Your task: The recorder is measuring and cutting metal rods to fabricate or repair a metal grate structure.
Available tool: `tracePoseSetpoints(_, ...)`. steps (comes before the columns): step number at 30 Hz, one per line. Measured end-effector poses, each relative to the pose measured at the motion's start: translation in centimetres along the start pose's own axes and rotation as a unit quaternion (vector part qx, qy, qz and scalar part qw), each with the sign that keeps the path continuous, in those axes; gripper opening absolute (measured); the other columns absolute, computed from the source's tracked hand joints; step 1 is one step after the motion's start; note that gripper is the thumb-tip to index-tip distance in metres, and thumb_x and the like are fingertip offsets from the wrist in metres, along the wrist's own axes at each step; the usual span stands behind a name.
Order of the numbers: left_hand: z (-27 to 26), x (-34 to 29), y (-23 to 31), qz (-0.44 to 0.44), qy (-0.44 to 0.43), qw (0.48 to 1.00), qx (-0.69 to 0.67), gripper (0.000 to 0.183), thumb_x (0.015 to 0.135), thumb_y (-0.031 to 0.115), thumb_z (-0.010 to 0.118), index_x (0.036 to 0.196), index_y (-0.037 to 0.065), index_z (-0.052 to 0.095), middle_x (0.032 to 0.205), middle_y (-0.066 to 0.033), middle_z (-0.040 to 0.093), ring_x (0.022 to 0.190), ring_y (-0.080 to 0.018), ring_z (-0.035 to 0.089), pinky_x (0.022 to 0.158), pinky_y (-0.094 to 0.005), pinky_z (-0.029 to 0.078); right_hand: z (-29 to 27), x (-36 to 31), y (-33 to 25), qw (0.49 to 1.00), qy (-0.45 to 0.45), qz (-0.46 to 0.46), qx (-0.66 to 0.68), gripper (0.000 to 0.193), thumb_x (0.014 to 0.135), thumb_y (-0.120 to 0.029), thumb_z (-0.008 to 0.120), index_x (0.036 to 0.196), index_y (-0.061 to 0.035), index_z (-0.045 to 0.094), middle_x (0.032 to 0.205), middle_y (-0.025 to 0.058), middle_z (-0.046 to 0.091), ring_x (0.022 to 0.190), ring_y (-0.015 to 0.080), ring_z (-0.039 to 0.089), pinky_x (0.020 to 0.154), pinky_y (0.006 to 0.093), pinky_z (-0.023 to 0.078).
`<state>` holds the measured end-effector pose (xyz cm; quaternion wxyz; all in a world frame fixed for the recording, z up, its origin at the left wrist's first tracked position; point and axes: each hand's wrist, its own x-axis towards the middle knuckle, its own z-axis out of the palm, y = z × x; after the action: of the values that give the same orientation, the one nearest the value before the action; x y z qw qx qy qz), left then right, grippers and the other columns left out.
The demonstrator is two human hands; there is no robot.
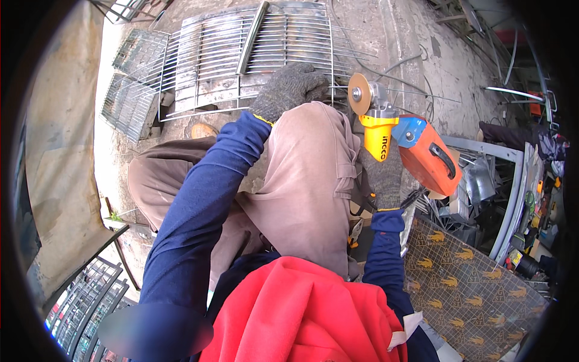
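Observation:
My right hand (384, 178), in a dark grey knitted glove, is closed round the body of a yellow angle grinder (377, 140). The grinder stands tilted upward, with a thin brown cutting disc (359, 94) at its metal head. My left hand (288, 92), gloved alike, lies just beyond my knee with curled fingers at the near edge of a metal grille (208, 78). The grille is made of thin parallel rods with crossbars, lying over a flat sheet on the ground. Part of the left fingers' grip is hidden.
A metal bar (252, 39) lies across the grille, and wire-mesh pieces (129, 105) sit left of it. An orange-and-blue machine with a black handle (431, 157) stands right of the grinder. Cables (416, 90) trail over the concrete. A patterned brown board (470, 289) lies lower right.

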<state>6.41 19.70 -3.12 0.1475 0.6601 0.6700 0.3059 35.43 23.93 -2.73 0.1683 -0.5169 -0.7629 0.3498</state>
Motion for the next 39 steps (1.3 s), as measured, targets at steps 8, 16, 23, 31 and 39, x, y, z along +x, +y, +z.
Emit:
tracePoseSetpoints(8,0.1,-0.1,0.4,0.013,0.006,1.0,0.013,0.029,0.089,0.033,0.062,0.107,0.011,0.067,0.101,-0.0141,0.061,0.097,-0.0346,0.058,0.084,-0.0456,0.048,-0.3,-0.2,0.3,0.999,0.011,-0.031,-0.004,0.05,0.078,-0.022,0.078,0.118,-0.0023,0.054,0.1,0.0144,0.063,0.09,0.0289,0.063,0.081,0.0401,0.05)
tracePoseSetpoints(16,0.6,-0.1,0.2,0.024,0.005,0.999,0.028,0.034,0.087,0.032,0.063,0.115,0.012,0.066,0.11,-0.0145,0.061,0.106,-0.0351,0.056,0.091,-0.0444,0.047,-0.5,-0.7,1.8,0.996,0.027,-0.07,-0.048,0.053,0.077,-0.024,0.079,0.118,-0.0019,0.054,0.101,0.0159,0.064,0.092,0.0321,0.063,0.082,0.0418,0.05)
tracePoseSetpoints(23,0.2,0.1,0.8,0.024,-0.008,0.999,0.032,0.036,0.086,0.031,0.062,0.115,0.01,0.065,0.109,-0.0141,0.061,0.105,-0.0344,0.056,0.091,-0.0442,0.047,-0.8,-0.6,1.2,1.0,0.011,-0.015,-0.013,0.06,0.073,-0.025,0.08,0.122,-0.0019,0.053,0.105,0.0177,0.062,0.097,0.0341,0.061,0.084,0.0437,0.049)
tracePoseSetpoints(31,0.8,0.1,0.8,0.017,-0.011,0.999,0.029,0.035,0.086,0.03,0.063,0.114,0.01,0.065,0.108,-0.0137,0.062,0.104,-0.0342,0.057,0.091,-0.0439,0.047,-1.1,-0.3,0.6,1.0,0.01,-0.014,0.0,0.048,0.079,-0.022,0.076,0.118,-0.0026,0.054,0.102,0.0152,0.063,0.091,0.0288,0.063,0.08,0.0405,0.05)
tracePoseSetpoints(39,1.1,0.1,0.4,0.074,0.058,0.996,0.006,0.023,0.087,0.027,0.065,0.103,0.011,0.068,0.093,-0.0141,0.061,0.089,-0.0355,0.059,0.076,-0.0451,0.049,-1.2,-0.8,1.2,1.0,0.001,-0.011,0.006,0.061,0.072,-0.026,0.082,0.121,-0.0019,0.053,0.107,0.0189,0.061,0.098,0.0347,0.061,0.086,0.0444,0.048)
